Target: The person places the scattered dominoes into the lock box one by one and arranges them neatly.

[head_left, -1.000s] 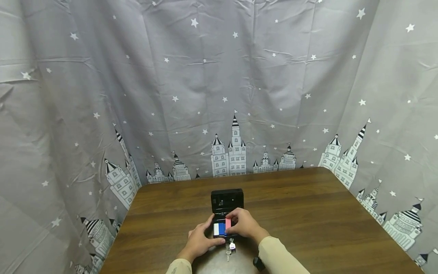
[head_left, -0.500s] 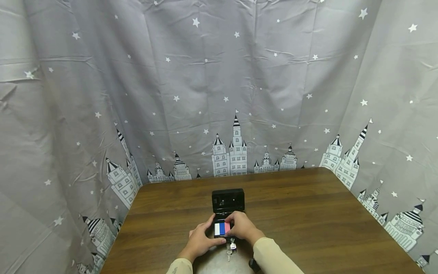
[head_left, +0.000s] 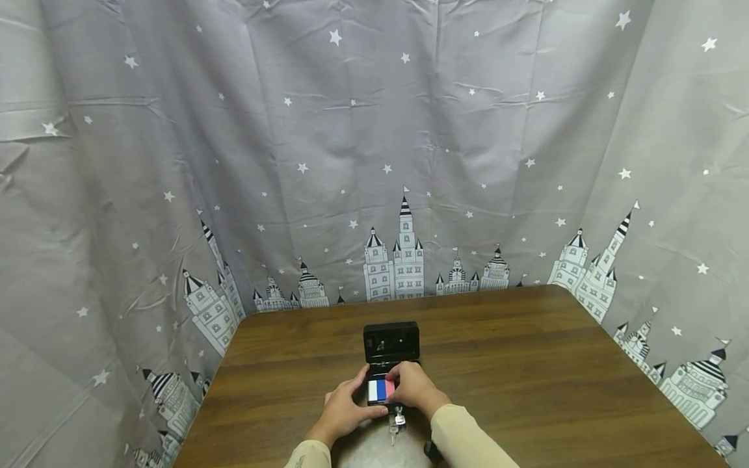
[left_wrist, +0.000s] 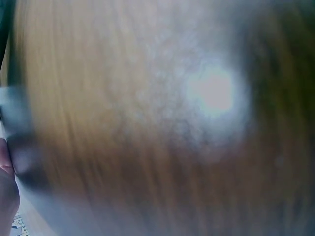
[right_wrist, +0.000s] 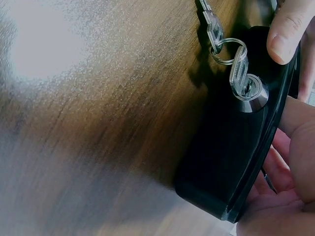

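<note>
A small black cash box [head_left: 391, 342] stands on the table with its lid raised. Inside it, a white block [head_left: 372, 391], a blue block [head_left: 381, 390] and a pink block [head_left: 390, 388] lie side by side. My left hand [head_left: 342, 412] holds the box at its left side, thumb against the front wall. Over the box's right side, my right hand [head_left: 417, 388] pinches the pink block, hiding part of it. In the right wrist view, a key [right_wrist: 239, 73] sits in the front lock [right_wrist: 253, 96], and another key [right_wrist: 214, 32] hangs from its ring.
The box stands on a brown wooden table [head_left: 497, 364] with a bright glare near its front. Behind and beside it hangs a grey curtain [head_left: 468, 130] printed with stars and castles. Table in the left wrist view is blurred.
My right hand has shifted slightly down and towards me, and the pink block now lies level with the blue and white blocks. My left hand keeps its hold on the box.
</note>
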Demonstrator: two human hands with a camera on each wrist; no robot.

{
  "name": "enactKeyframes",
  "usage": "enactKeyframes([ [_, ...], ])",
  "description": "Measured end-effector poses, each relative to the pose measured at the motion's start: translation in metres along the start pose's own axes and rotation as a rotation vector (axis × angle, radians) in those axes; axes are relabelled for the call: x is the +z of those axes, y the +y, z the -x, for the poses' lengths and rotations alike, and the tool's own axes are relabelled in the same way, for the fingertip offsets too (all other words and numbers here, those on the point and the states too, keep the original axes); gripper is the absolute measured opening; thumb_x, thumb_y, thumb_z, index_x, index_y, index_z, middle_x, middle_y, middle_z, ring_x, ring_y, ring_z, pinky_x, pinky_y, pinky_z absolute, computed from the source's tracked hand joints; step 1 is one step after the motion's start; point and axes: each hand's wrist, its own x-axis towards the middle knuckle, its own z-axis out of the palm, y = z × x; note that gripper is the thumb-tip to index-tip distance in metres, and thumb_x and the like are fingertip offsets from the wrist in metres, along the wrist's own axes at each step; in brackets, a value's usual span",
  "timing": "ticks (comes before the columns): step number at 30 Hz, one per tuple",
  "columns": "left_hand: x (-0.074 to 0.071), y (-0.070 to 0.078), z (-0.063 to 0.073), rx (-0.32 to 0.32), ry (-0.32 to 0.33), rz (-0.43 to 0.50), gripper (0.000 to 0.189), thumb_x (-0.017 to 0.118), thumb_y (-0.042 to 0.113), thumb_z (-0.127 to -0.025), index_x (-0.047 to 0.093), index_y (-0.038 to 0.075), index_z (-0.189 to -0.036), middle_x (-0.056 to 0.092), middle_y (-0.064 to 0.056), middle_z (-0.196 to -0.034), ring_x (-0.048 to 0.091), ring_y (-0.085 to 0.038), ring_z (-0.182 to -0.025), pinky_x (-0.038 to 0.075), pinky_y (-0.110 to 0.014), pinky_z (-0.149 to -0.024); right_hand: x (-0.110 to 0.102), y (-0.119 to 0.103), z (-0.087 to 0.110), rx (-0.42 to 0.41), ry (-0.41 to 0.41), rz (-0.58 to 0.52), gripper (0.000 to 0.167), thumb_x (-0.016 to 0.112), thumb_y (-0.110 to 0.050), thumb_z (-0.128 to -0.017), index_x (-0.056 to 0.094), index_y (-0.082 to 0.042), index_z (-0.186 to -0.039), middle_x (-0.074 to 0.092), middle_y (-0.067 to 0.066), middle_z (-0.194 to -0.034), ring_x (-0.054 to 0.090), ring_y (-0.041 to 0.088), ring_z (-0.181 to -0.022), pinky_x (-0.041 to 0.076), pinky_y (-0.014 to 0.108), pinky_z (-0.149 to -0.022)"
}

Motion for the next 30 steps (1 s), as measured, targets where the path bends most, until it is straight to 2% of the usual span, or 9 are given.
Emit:
enactKeyframes([
  [6,0.0,0.003,0.001,0.003,-0.006,0.004,0.102,0.086,0.057,-0.071,0.045,0.013,-0.153,0.061,-0.02,-0.135,0.054,-0.038,-0.125,0.032,-0.054,-0.09,0.0,0.003,0.0,0.002,-0.015,0.003,0.041,0.093,-0.011,-0.068,0.075,0.002,-0.102,0.073,0.009,-0.094,0.066,0.021,-0.088,0.054,0.04,-0.086],
  [10,0.0,0.003,0.001,0.003,-0.005,0.001,0.102,0.086,0.058,-0.071,0.045,0.014,-0.153,0.061,-0.019,-0.136,0.054,-0.037,-0.126,0.032,-0.052,-0.09,-0.002,0.005,0.001,-0.01,-0.03,-0.05,0.049,0.092,-0.011,-0.069,0.072,0.004,-0.111,0.072,0.012,-0.1,0.066,0.026,-0.092,0.053,0.044,-0.088],
  [14,-0.001,0.001,0.002,0.007,-0.004,-0.002,0.102,0.085,0.058,-0.071,0.045,0.014,-0.154,0.061,-0.018,-0.136,0.054,-0.037,-0.126,0.032,-0.052,-0.09,-0.006,0.005,0.003,-0.052,-0.018,-0.097,0.045,0.089,-0.017,-0.076,0.072,0.0,-0.114,0.07,0.011,-0.105,0.065,0.027,-0.096,0.053,0.044,-0.088],
  [19,-0.002,0.0,0.005,-0.016,-0.009,-0.006,0.102,0.086,0.059,-0.07,0.045,0.014,-0.153,0.061,-0.019,-0.135,0.054,-0.037,-0.126,0.032,-0.054,-0.092,-0.012,0.011,0.009,-0.169,0.103,-0.101,0.034,0.078,-0.029,-0.088,0.075,-0.007,-0.114,0.07,0.004,-0.11,0.065,0.023,-0.101,0.052,0.043,-0.09],
  [23,-0.005,0.001,0.005,-0.019,-0.016,-0.017,0.103,0.085,0.06,-0.07,0.045,0.014,-0.153,0.061,-0.019,-0.135,0.055,-0.037,-0.125,0.033,-0.054,-0.092,-0.02,0.018,0.015,-0.196,0.23,-0.054,0.034,0.074,-0.033,-0.089,0.075,-0.009,-0.114,0.07,0.001,-0.113,0.065,0.023,-0.105,0.051,0.046,-0.093],
  [27,-0.008,0.002,0.004,-0.013,-0.018,-0.028,0.103,0.085,0.059,-0.071,0.044,0.013,-0.154,0.06,-0.019,-0.136,0.055,-0.038,-0.125,0.033,-0.055,-0.092,-0.027,0.029,0.022,-0.202,0.348,0.068,0.032,0.074,-0.035,-0.088,0.075,-0.014,-0.113,0.069,-0.002,-0.113,0.064,0.021,-0.108,0.049,0.047,-0.096],
  [30,-0.01,0.003,0.005,0.004,-0.028,-0.034,0.104,0.085,0.058,-0.072,0.042,0.011,-0.154,0.059,-0.02,-0.138,0.054,-0.039,-0.126,0.034,-0.056,-0.093,-0.032,0.04,0.028,-0.242,0.437,0.177,0.032,0.076,-0.033,-0.084,0.076,-0.015,-0.11,0.069,-0.002,-0.109,0.064,0.022,-0.105,0.049,0.047,-0.094],
])
